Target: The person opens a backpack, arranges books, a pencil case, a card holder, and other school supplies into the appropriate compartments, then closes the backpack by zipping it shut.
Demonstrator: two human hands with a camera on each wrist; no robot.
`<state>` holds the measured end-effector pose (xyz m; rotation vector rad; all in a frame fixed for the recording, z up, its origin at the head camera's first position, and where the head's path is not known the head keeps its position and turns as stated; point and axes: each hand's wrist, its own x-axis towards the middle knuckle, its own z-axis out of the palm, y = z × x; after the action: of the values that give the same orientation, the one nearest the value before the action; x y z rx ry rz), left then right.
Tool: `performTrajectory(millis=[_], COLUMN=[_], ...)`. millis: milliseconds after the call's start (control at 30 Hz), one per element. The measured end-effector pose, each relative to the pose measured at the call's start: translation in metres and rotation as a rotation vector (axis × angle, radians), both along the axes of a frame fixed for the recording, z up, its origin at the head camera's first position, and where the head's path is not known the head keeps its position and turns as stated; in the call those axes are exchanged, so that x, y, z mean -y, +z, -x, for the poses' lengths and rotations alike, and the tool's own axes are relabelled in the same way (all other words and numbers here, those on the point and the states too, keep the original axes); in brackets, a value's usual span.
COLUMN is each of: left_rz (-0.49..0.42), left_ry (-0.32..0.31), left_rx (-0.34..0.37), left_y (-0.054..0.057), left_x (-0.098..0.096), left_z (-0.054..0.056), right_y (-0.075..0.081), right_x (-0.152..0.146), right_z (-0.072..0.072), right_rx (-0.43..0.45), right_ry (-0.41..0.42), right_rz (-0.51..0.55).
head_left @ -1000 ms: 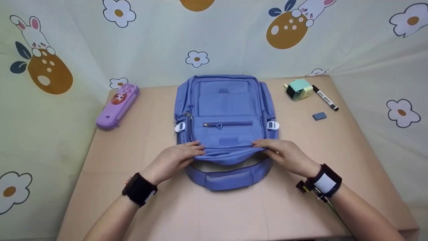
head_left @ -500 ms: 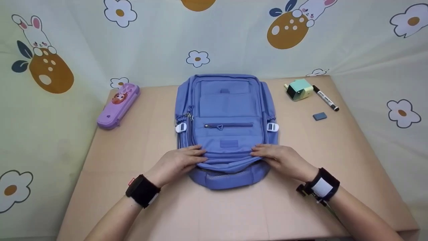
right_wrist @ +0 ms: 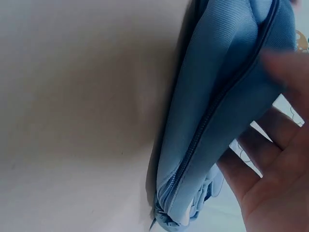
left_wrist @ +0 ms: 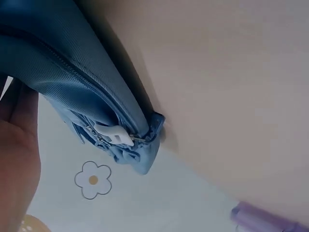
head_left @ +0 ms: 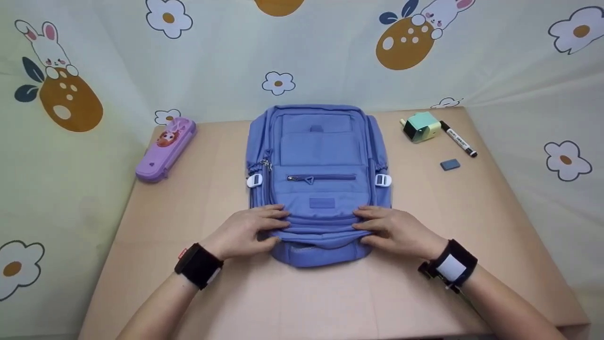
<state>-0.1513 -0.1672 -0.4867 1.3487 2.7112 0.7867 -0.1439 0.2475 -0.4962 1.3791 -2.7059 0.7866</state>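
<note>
A blue backpack [head_left: 323, 148] lies front side up in the middle of the table, its top end and carry handle [head_left: 325, 257] towards me. My left hand [head_left: 240, 232] rests on the near left corner, fingers extended over the front panel. On the near right corner lies my right hand [head_left: 401, 231], fingers spread and fairly straight, thumb by the top edge. The right wrist view shows a dark zip [right_wrist: 207, 116] running along the bag's side, with the fingers on the front beyond it. In the left wrist view the hand's thumb is hidden.
A purple pencil case [head_left: 165, 151] sits at the back left of the table. To the right of the backpack are a green and yellow pencil sharpener [head_left: 422, 126], a black-capped marker [head_left: 458, 138] and a blue-grey eraser [head_left: 449, 164]. A patterned cloth [head_left: 321, 47] hangs behind.
The lifted top edge of the backpack has come down, so the gap above the handle has closed. Both hands have moved slightly towards me, their fingers now more spread on the front.
</note>
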Motion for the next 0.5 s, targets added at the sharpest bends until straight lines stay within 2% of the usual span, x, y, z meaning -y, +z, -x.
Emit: performTrajectory(millis=[67, 100, 200, 300, 400, 500], left_rz=[-0.074, -0.117, -0.240, -0.289, -0.261, -0.213], left_ry=[0.085, 0.149, 0.393, 0.612, 0.715, 0.734], left_rx=[0.040, 0.051, 0.079, 0.116, 0.180, 0.242], left_y=[0.001, 0.001, 0.001, -0.002, -0.008, -0.016], left_x=[0.003, 0.005, 0.011, 0.020, 0.027, 0.031], left_z=[0.004, 0.007, 0.021, 0.038, 0.055, 0.068], right_y=[0.000, 0.001, 0.001, 0.001, 0.001, 0.000], right_x=[0.002, 0.004, 0.009, 0.013, 0.016, 0.018], right_z=[0.000, 0.000, 0.001, 0.001, 0.001, 0.002], right_rx=[-0.010, -0.019, -0.039, -0.027, 0.009, 0.041], right_ry=[-0.011, -0.019, -0.041, -0.048, -0.030, 0.006], right_rz=[0.003, 0.008, 0.032, 0.053, 0.076, 0.091])
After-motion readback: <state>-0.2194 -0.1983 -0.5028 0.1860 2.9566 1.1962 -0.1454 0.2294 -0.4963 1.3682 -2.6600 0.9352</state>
